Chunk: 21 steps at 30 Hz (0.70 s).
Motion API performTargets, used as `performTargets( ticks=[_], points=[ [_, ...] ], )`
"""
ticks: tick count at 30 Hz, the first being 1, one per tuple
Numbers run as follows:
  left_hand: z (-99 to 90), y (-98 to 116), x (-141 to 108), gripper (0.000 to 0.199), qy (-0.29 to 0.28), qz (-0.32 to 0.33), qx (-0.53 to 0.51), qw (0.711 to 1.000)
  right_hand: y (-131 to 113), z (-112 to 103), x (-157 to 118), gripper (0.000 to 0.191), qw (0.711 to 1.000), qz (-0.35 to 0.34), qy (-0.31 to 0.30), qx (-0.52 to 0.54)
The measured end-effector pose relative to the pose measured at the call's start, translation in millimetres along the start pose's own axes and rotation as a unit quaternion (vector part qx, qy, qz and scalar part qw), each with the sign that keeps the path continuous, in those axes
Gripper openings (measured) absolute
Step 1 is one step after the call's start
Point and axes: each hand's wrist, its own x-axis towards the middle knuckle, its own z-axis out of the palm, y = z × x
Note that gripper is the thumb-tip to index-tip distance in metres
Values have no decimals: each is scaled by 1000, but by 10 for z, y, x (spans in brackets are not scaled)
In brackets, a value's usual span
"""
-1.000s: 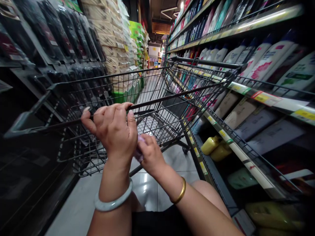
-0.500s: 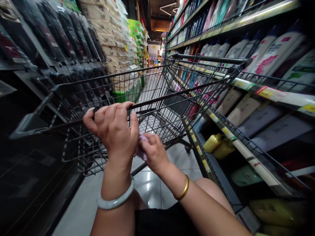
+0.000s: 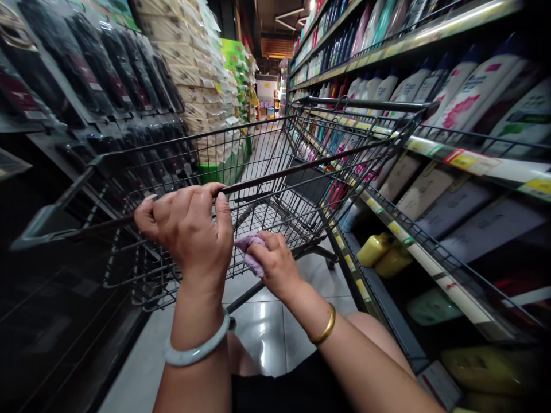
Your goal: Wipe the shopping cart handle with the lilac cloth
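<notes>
A dark wire shopping cart (image 3: 258,186) stands across the aisle before me, its basket showing bare wire mesh. My left hand (image 3: 189,229), with a pale bangle at the wrist, is wrapped over the cart's near top rail. In my right hand (image 3: 275,261), below and to the right of the left, a crumpled purple cloth (image 3: 252,252) is pinched. The cloth lies against or just in front of the wires of the near side; I cannot tell whether it touches them. A gold bangle circles my right wrist.
Along the right run shelves (image 3: 456,287) of bottles, close to the cart. Packaged dark goods (image 3: 124,69) hang at the left, beside a tall stack of beige packs (image 3: 185,74). Glossy floor tiles (image 3: 267,321) lie under the cart.
My right hand and the purple cloth have come apart from the left hand, so more cloth shows. My left hand has shifted slightly left along the rail, still gripping it.
</notes>
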Motion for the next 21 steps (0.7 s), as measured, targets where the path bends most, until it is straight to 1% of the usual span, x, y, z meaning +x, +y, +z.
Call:
performTargets(
  ticks=[1, 2, 5, 7, 10, 12, 14, 16, 18, 20, 21],
  points=[
    [6, -15, 1, 22, 3, -1, -3, 1000, 14, -14, 17, 19, 1000, -1, 0, -2],
    [14, -30, 3, 22, 2, -1, -8, 1000, 48, -45, 43, 19, 1000, 13, 6, 0],
    [40, -77, 19, 25, -10, -2, -41, 999, 197, -169, 133, 17, 994, 95, 37, 29],
    [56, -111, 38, 27, -16, -2, -61, 998, 247, -206, 155, 17, 990, 125, 43, 41],
    [65, -161, 73, 29, -7, 6, -55, 998, 187, -154, 120, 21, 990, 134, 8, 30],
    [62, -191, 99, 32, 9, 8, -29, 999, 128, -107, 98, 22, 993, 117, -21, 24],
    [61, -220, 123, 37, 26, 1, -5, 1000, 135, -108, 111, 21, 995, 92, -29, 24],
    [67, -253, 140, 40, 43, -14, 6, 999, 220, -171, 156, 19, 995, 98, -2, 29],
    [85, -298, 147, 42, 66, -21, 7, 998, 325, -257, 205, 18, 990, 129, 46, 35],
    [113, -360, 145, 44, 99, -10, 7, 995, 369, -309, 228, 19, 984, 154, 80, 35],
    [129, -396, 144, 45, 119, -1, 6, 993, 355, -312, 226, 20, 984, 156, 84, 30]
  ],
)
